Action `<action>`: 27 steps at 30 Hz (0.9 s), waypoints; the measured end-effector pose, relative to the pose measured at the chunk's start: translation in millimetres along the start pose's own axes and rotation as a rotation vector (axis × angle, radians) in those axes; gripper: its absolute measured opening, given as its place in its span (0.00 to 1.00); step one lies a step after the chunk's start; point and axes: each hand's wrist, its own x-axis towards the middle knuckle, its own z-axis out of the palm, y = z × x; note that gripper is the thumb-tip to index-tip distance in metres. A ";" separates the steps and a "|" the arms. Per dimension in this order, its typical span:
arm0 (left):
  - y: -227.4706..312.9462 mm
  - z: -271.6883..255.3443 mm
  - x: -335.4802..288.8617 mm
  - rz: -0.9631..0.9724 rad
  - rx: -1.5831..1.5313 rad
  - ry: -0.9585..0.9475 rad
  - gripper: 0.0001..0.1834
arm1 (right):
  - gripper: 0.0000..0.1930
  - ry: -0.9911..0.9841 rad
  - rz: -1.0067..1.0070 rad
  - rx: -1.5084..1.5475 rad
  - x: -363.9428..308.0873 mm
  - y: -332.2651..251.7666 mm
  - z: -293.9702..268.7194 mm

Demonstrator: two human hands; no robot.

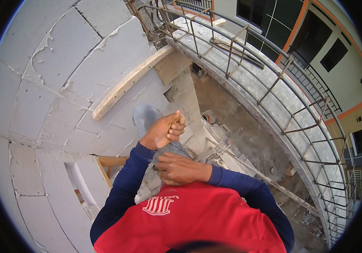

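Note:
My left hand (165, 130) is raised in front of me above my leg, fingers curled in and thumb pressed toward them; whatever they hold, if anything, is too small to make out. Close to my waist, my right hand (180, 168) shows its back, with the fingers bent inward near the hem of my red shirt (206, 215). Its fingertips are mostly hidden, and so is anything in them. Below my left hand is my leg in faded grey-blue trousers (145, 118).
A pale block wall (79, 59) with mortar joints rises at the left, a wooden plank (132, 82) against it. On the right, a curved concrete beam (269, 114) carries a rebar cage (288, 63) and a long tool (238, 52). Rubble (227, 135) and a pole (257, 173) lie far below.

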 end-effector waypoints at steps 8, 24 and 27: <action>-21.4 4.6 -18.8 0.290 0.277 0.154 0.24 | 0.13 0.769 0.897 0.327 -37.3 28.2 -41.0; -32.4 19.8 -29.2 0.109 0.367 0.142 0.26 | 0.09 0.725 0.772 1.392 -40.6 71.7 -74.2; -31.4 23.3 -36.5 0.068 0.487 0.146 0.28 | 0.08 0.485 0.820 1.638 -49.3 74.4 -85.8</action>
